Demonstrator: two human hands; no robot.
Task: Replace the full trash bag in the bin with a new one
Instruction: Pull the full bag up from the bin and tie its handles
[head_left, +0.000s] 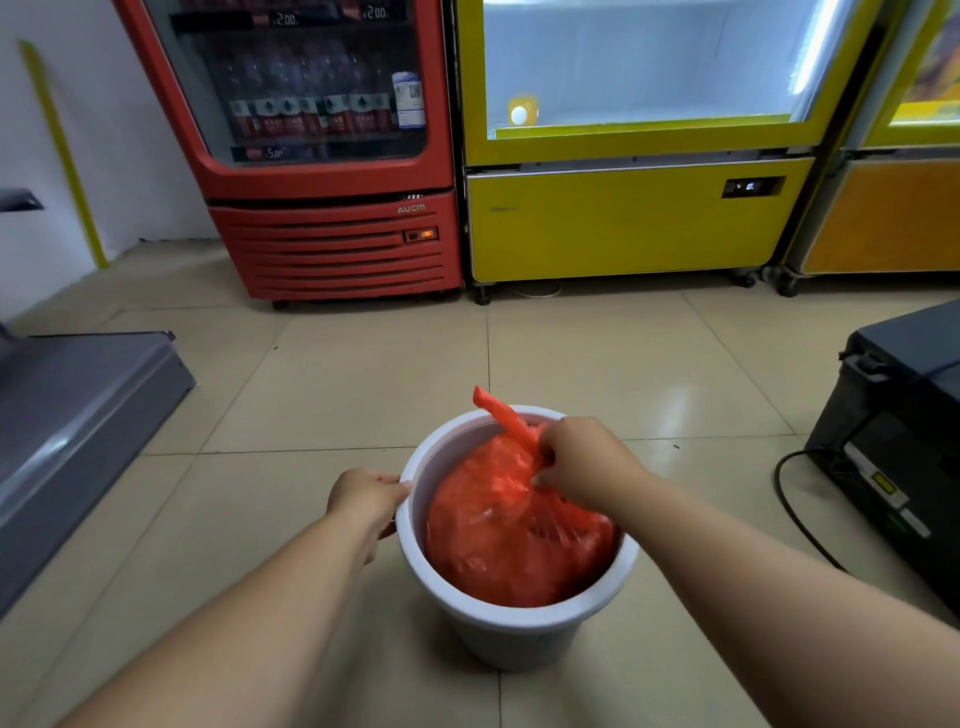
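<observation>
Red drinks fridge (322, 156), yellow display cooler (634, 218), black printer (904, 441), tiled floor (363, 374)

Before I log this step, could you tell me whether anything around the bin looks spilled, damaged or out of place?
Nothing stands out. The red bag sits inside the white bin, which stands upright on clean floor tiles. The left hand steadies the rim; the right hand grips the bag's gathered top.

The bag (514, 525) sits in the bin (498, 623), which stands on the floor (363, 374). Behind it two coolers (332, 156) stand side by side; a printer (904, 441) lies to the right, a cabinet (78, 415) left.
</observation>
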